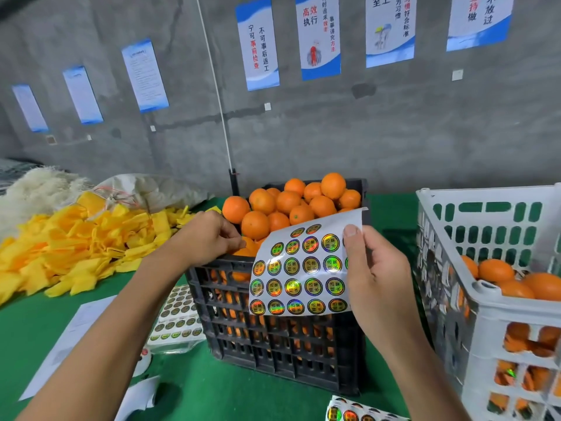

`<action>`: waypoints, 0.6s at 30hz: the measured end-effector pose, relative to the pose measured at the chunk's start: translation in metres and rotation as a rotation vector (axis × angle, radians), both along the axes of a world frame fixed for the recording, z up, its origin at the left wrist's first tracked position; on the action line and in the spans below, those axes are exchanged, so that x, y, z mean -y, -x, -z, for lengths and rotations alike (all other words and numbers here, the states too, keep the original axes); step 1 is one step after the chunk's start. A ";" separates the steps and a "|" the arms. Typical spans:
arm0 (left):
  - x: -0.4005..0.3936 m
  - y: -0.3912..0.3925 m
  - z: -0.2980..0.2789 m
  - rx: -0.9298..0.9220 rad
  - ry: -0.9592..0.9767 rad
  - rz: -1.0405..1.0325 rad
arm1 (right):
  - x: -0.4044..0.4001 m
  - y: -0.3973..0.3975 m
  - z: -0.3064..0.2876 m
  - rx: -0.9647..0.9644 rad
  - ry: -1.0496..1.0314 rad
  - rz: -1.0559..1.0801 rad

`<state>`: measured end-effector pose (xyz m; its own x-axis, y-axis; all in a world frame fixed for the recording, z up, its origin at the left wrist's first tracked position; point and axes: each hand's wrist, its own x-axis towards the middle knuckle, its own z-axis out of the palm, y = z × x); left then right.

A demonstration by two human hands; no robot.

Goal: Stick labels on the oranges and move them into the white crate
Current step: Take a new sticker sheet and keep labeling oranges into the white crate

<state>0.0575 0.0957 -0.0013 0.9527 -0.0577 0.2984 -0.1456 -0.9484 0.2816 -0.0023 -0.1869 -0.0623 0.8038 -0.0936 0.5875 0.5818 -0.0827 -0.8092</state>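
Observation:
A black crate [273, 341] in the middle is heaped with oranges [288, 205]. My right hand [376, 278] holds a sheet of round holographic labels [300, 271] upright in front of the crate, thumb on its right edge. My left hand [209, 238] is over the crate's near left rim, fingertips curled down onto an orange [247, 247] there; whether a label is under them is hidden. The white crate [485, 302] stands at the right with several oranges [516, 281] inside.
A pile of yellow foam nets [79, 247] and a white bag [158, 189] lie at the left on the green table. More label sheets [179, 317] lie beside the black crate, another sheet [358, 413] at the bottom edge, and empty backing paper [69, 335] at the lower left.

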 end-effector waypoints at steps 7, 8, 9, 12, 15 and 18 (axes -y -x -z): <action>0.015 -0.002 -0.020 -0.293 -0.216 -0.196 | -0.001 0.000 0.000 0.017 0.001 0.002; 0.019 -0.003 -0.023 -0.319 -0.220 -0.213 | -0.001 0.001 0.000 0.012 0.000 0.000; 0.022 -0.006 -0.025 -0.347 -0.228 -0.229 | -0.001 0.001 0.000 0.003 0.001 -0.002; 0.029 -0.012 -0.025 -0.405 -0.270 -0.277 | 0.000 0.002 0.000 -0.009 0.000 -0.008; 0.033 -0.012 -0.023 -0.420 -0.202 -0.277 | 0.002 0.003 0.000 -0.020 -0.001 -0.015; 0.031 -0.008 -0.023 -0.389 -0.089 -0.240 | 0.005 0.003 0.002 -0.023 -0.023 -0.021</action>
